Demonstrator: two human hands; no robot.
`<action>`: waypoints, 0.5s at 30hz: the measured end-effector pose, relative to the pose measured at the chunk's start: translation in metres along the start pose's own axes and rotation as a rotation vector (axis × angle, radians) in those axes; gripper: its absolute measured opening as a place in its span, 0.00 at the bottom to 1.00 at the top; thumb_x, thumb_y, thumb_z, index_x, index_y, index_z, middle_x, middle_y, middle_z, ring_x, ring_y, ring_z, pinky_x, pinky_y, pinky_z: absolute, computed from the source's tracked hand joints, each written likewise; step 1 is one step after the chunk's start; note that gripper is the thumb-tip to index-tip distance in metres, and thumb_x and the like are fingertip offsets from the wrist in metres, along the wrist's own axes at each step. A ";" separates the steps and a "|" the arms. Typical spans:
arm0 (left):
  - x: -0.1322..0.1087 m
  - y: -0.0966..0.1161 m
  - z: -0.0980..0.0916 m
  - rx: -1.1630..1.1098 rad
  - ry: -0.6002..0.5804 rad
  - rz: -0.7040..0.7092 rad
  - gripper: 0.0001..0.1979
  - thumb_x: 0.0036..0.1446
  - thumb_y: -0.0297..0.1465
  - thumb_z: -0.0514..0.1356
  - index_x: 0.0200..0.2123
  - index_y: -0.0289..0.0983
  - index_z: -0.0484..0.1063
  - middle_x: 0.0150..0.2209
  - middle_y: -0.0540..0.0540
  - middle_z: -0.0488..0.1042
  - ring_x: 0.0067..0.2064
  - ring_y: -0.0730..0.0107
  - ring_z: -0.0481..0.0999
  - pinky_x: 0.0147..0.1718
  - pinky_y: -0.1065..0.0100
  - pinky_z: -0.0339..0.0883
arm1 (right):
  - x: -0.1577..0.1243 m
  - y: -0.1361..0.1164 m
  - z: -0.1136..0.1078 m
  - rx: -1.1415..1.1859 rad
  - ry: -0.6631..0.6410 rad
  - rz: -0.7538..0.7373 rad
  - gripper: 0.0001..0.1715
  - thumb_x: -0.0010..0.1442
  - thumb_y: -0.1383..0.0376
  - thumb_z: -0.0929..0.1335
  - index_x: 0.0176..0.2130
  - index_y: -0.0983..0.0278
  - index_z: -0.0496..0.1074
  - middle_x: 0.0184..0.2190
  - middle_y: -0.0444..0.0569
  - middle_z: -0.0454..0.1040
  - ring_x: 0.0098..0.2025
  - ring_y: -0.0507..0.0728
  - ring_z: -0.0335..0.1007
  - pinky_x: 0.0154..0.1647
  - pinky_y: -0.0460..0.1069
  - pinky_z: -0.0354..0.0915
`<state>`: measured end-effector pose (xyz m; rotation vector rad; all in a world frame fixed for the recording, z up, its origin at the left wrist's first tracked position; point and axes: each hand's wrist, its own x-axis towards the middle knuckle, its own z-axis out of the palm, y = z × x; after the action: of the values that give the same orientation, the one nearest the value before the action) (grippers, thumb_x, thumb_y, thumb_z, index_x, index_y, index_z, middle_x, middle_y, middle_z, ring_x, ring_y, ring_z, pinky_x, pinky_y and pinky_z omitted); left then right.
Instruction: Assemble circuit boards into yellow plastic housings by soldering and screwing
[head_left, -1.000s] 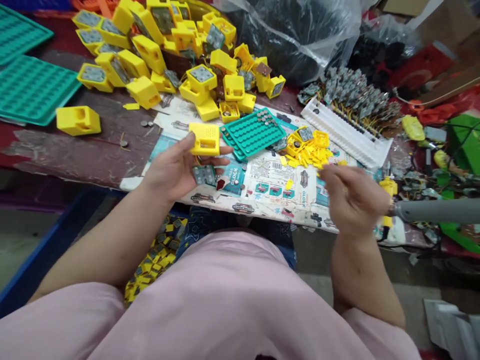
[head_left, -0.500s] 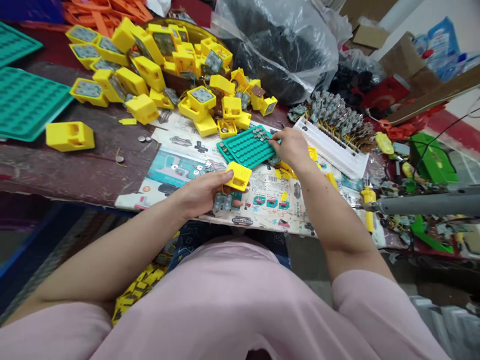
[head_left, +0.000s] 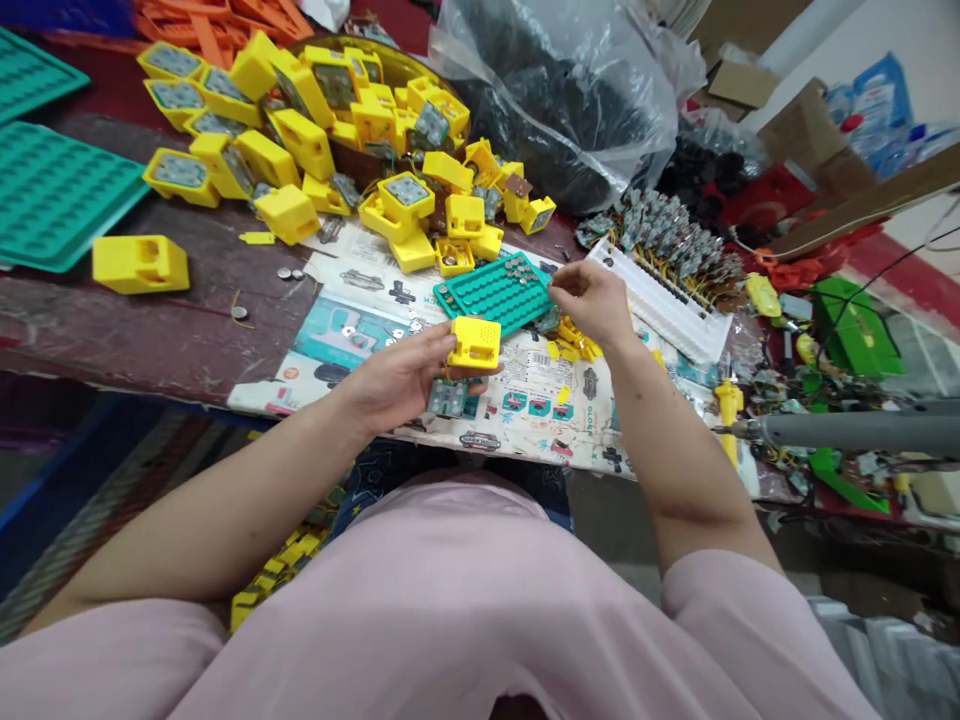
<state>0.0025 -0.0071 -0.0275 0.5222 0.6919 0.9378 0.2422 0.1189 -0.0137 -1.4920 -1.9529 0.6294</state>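
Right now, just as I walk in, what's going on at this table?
A person is working with both hands among many yellow casings. The left hand holds one yellow casing, and a grey board shows just below it, by the fingers. The right hand is at the right edge of a green tray with small round metal pieces on it; whether it holds anything can't be made out.

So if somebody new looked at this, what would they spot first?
Probably the big heap of yellow boxes, up at the upper left of the picture. Next might be the puffy clear bag with something dark inside, just right of the heap. Then, near the middle, the left hand holding a yellow case.
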 end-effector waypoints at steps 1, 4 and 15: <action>0.001 -0.001 0.001 -0.011 0.015 0.027 0.17 0.56 0.34 0.66 0.48 0.37 0.75 0.52 0.40 0.78 0.49 0.54 0.81 0.39 0.63 0.78 | -0.003 -0.001 -0.001 0.106 -0.005 0.030 0.10 0.49 0.72 0.71 0.35 0.63 0.76 0.29 0.43 0.79 0.32 0.52 0.75 0.40 0.51 0.72; 0.004 -0.004 0.004 -0.060 0.060 0.112 0.19 0.54 0.33 0.68 0.50 0.38 0.74 0.54 0.42 0.77 0.52 0.55 0.79 0.40 0.64 0.78 | -0.017 -0.013 -0.004 0.363 -0.058 0.081 0.11 0.46 0.66 0.76 0.35 0.62 0.79 0.27 0.42 0.78 0.27 0.51 0.72 0.33 0.50 0.73; 0.005 -0.026 0.012 -0.097 0.076 0.401 0.32 0.46 0.30 0.74 0.55 0.45 0.69 0.55 0.48 0.75 0.59 0.62 0.73 0.64 0.59 0.62 | -0.096 -0.082 0.006 0.436 0.011 -0.072 0.04 0.55 0.62 0.75 0.34 0.58 0.82 0.28 0.41 0.81 0.25 0.49 0.74 0.24 0.45 0.74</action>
<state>0.0273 -0.0175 -0.0390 0.5513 0.6165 1.3655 0.1998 0.0049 0.0217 -1.1464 -1.7114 0.9415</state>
